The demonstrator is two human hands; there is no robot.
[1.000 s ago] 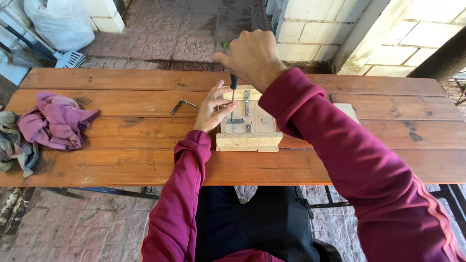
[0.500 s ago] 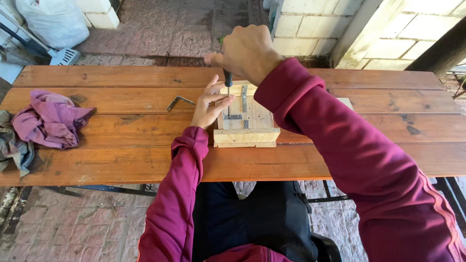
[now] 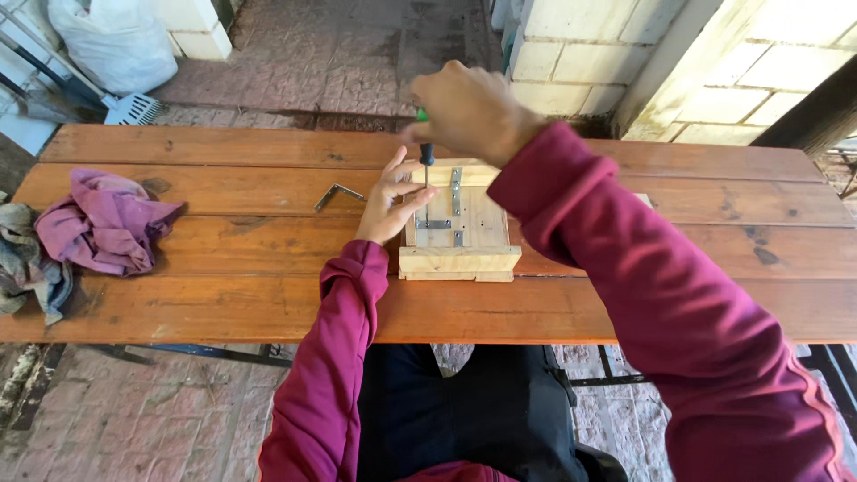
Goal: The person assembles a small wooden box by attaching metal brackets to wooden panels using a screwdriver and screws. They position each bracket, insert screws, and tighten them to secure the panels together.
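Note:
A small pale wooden box frame (image 3: 460, 241) lies on the brown plank table (image 3: 223, 268), with metal corner brackets (image 3: 456, 189) fixed inside it. My right hand (image 3: 469, 112) grips a screwdriver (image 3: 427, 170) with a green and black handle, held upright with its tip down on a bracket in the frame. My left hand (image 3: 393, 201) rests against the frame's left side, fingers by the screwdriver shaft. Both my sleeves are dark magenta.
A loose metal angle bracket (image 3: 336, 195) lies on the table left of my left hand. A crumpled pink cloth (image 3: 107, 223) and a grey rag (image 3: 31, 259) sit at the table's left end. Brick paving, a white sack (image 3: 112, 40) and block walls lie beyond.
My right hand has raised the screwdriver more upright over the frame. The view has shifted slightly; my left hand stays at the frame's left side.

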